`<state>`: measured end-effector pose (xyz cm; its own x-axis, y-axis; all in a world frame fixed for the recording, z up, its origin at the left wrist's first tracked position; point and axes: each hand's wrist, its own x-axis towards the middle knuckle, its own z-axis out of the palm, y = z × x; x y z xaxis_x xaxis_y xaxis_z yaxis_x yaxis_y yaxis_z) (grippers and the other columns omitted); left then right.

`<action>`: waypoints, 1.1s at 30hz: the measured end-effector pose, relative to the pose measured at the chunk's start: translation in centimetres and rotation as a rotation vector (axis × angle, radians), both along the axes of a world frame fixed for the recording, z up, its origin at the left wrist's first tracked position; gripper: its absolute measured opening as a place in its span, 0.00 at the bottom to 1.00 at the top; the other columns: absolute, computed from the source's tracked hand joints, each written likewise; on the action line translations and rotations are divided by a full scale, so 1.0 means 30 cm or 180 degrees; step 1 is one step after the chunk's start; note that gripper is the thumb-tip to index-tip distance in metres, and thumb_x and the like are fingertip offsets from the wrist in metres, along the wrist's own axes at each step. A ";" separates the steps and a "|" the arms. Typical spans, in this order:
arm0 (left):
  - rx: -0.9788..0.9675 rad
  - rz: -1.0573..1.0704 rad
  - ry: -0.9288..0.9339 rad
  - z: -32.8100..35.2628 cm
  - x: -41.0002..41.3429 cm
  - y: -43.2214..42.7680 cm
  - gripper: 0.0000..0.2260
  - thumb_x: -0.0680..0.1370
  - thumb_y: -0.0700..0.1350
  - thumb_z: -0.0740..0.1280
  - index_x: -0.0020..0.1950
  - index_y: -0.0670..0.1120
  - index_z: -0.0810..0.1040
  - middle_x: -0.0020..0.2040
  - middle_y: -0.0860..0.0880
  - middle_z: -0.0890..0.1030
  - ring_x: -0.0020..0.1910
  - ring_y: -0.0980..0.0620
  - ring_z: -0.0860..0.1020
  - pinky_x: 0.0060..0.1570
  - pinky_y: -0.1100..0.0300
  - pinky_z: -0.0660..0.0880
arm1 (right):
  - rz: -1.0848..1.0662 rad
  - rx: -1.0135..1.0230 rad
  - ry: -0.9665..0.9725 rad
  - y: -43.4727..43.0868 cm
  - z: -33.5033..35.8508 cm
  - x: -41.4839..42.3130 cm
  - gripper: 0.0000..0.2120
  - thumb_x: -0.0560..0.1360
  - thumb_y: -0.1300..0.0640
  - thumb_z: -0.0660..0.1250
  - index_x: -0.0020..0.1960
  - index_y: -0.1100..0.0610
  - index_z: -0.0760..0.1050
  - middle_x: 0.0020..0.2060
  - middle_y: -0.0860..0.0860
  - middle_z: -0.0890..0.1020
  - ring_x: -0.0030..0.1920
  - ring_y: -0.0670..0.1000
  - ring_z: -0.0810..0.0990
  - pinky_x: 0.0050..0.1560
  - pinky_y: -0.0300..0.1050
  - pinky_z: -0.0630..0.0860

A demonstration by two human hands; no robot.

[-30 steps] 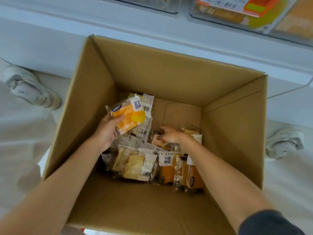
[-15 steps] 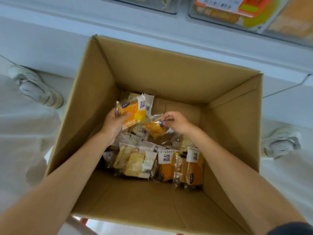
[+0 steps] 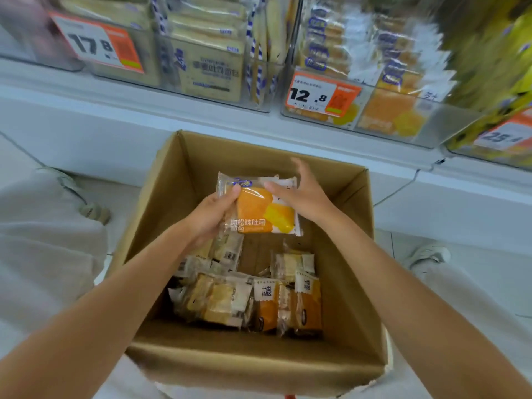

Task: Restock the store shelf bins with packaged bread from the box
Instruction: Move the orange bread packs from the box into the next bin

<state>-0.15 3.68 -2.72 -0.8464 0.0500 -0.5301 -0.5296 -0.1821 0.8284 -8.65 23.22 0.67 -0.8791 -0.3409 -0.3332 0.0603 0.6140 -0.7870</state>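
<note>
**Holding an orange bread packet over the box**

Nearest us, the cardboard box (image 3: 253, 367) stands open on the floor. Its loose packets (image 3: 218, 300) lie flat on the bottom, within easy reach. Above them our left hand (image 3: 210, 214) grips the orange packet (image 3: 259, 208) by its left edge, thumb across the front, so the label faces us. Our right hand (image 3: 302, 197) is spread, thumb laid on the wrapper and fingers straight, likely steadying it. A second packet may sit behind, but the edges blur. Beyond, the shelf bin (image 3: 403, 122) behind the 12.8 price tag (image 3: 316, 96) shows similar orange packs, so we judge it the destination.
</note>
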 end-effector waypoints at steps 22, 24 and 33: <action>-0.1204 -0.0695 0.1440 0.442 -0.132 0.222 0.18 0.75 0.54 0.72 0.63 0.53 0.74 0.55 0.51 0.84 0.51 0.56 0.83 0.58 0.52 0.79 | -0.0136 0.0053 0.1048 0.277 0.465 0.060 0.53 0.66 0.40 0.76 0.79 0.46 0.47 0.77 0.45 0.57 0.71 0.41 0.58 0.68 0.41 0.61; -0.1241 -0.0914 0.1769 0.513 -0.152 0.244 0.17 0.77 0.47 0.71 0.62 0.58 0.70 0.53 0.55 0.82 0.44 0.66 0.82 0.47 0.68 0.78 | 0.0530 0.0986 0.1594 0.293 0.565 0.064 0.55 0.64 0.39 0.78 0.79 0.48 0.47 0.77 0.46 0.59 0.73 0.45 0.58 0.69 0.43 0.59; -0.1545 -0.1520 0.2561 0.722 -0.363 0.347 0.33 0.71 0.54 0.76 0.73 0.52 0.66 0.61 0.53 0.79 0.58 0.55 0.80 0.57 0.54 0.78 | 0.0390 0.1218 0.1609 0.350 0.779 -0.035 0.28 0.67 0.48 0.79 0.58 0.49 0.66 0.43 0.49 0.78 0.39 0.50 0.76 0.37 0.44 0.76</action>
